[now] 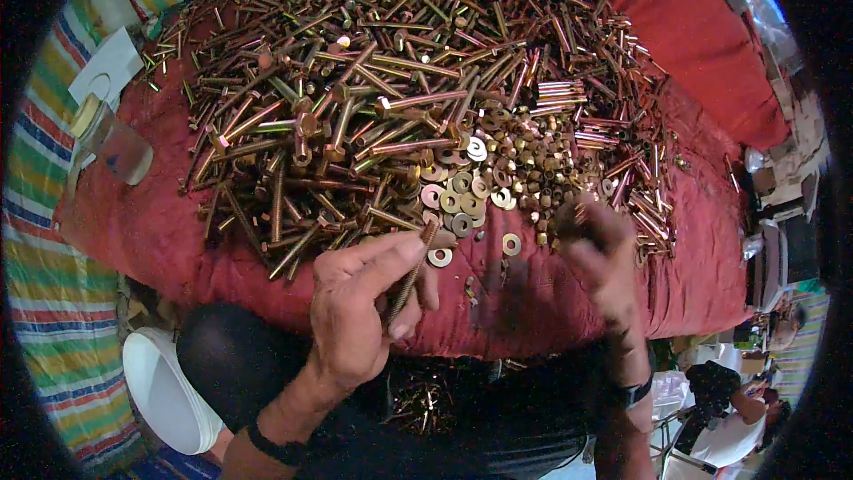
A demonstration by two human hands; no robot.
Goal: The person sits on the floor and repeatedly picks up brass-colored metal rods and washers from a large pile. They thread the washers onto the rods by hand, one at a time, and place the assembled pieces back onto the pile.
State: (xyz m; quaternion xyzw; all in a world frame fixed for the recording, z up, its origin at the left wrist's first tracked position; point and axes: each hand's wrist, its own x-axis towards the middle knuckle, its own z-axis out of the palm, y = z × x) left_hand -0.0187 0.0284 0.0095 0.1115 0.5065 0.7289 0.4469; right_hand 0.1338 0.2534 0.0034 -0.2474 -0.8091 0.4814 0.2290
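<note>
Between the thumb and fingers of my left hand (351, 307) is a yellowish threaded bolt (412, 277), tilted with its threaded end up; the lower end is hidden in the palm. My right hand (606, 260), smeared by motion, hovers at the right edge of the small nuts (529, 156), and whether its fingers hold anything does not show. Flat washers (464, 201) lie heaped between the nuts and the left hand. One loose washer (505, 245) rests on the red cloth between both hands.
A large heap of bolts (338, 89) covers much of the red cloth (689, 280). At the left stands a clear jar (124, 158). A white tub (155, 382) sits at lower left, and more metal pieces (426, 400) lie below the cloth's edge. Another person (733, 418) is at lower right.
</note>
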